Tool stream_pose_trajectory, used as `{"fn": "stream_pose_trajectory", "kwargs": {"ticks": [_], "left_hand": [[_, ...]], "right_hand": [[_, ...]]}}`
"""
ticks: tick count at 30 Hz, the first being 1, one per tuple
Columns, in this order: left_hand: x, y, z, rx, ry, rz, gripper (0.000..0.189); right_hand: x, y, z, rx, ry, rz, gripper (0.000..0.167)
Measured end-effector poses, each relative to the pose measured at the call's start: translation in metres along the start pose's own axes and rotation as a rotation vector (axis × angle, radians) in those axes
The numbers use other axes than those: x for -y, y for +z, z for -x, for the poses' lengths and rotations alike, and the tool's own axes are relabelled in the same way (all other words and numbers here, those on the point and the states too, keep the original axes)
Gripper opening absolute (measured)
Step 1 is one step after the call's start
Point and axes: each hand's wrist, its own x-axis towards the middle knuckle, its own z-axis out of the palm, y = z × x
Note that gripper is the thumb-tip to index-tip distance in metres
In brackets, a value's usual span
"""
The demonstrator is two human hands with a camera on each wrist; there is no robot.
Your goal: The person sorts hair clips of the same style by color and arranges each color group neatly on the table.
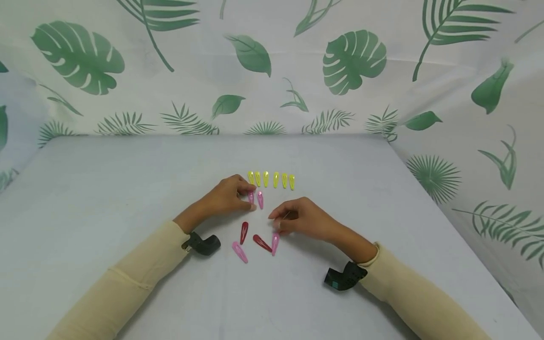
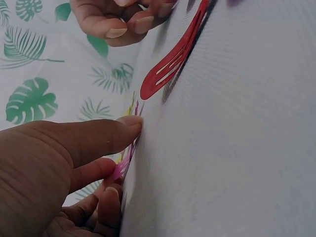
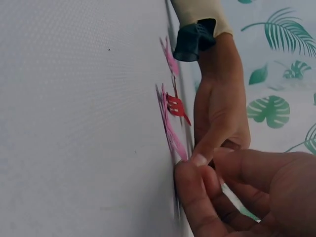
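My left hand (image 1: 228, 194) pinches a pink hair clip (image 1: 250, 197) between thumb and fingers, low against the table. Right beside it lies another pink clip (image 1: 260, 200). My right hand (image 1: 307, 219) is bent over the table, thumb and fingers loosely curled, and nothing shows in its grasp. Just below its fingertips is a pink clip (image 1: 275, 244), with a red clip (image 1: 262, 243) touching or close to its lower end. A second red clip (image 1: 244, 233) and a further pink clip (image 1: 240, 252) lie nearer me. The left wrist view shows a red clip (image 2: 168, 71) close up.
A row of several yellow hair clips (image 1: 276, 180) lies beyond my hands. The white table (image 1: 127, 189) is backed by a leaf-printed cloth (image 1: 289, 61), which also hangs along the right side. Each wrist carries a black camera mount (image 1: 346, 276).
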Motion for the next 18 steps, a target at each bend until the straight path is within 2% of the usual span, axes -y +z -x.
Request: {"fn": "stream_pose_trajectory", "kwargs": {"ticks": [4, 8, 12, 18], "left_hand": [[-0.001, -0.001, 0.001, -0.001, -0.002, 0.002, 0.051], [0.0, -0.001, 0.001, -0.003, -0.001, 0.006, 0.05], [0.0, 0.0, 0.0, -0.005, 0.006, 0.014, 0.05], [0.001, 0.0, 0.0, -0.004, 0.009, 0.019, 0.05]], "right_hand": [[-0.001, 0.002, 0.0, 0.013, -0.026, 0.019, 0.022], [-0.001, 0.003, 0.002, 0.008, -0.014, 0.052, 0.021], [-0.001, 0.005, 0.005, 0.043, -0.026, 0.069, 0.024], [-0.001, 0.012, 0.008, 0.031, -0.041, 0.165, 0.029]]}}
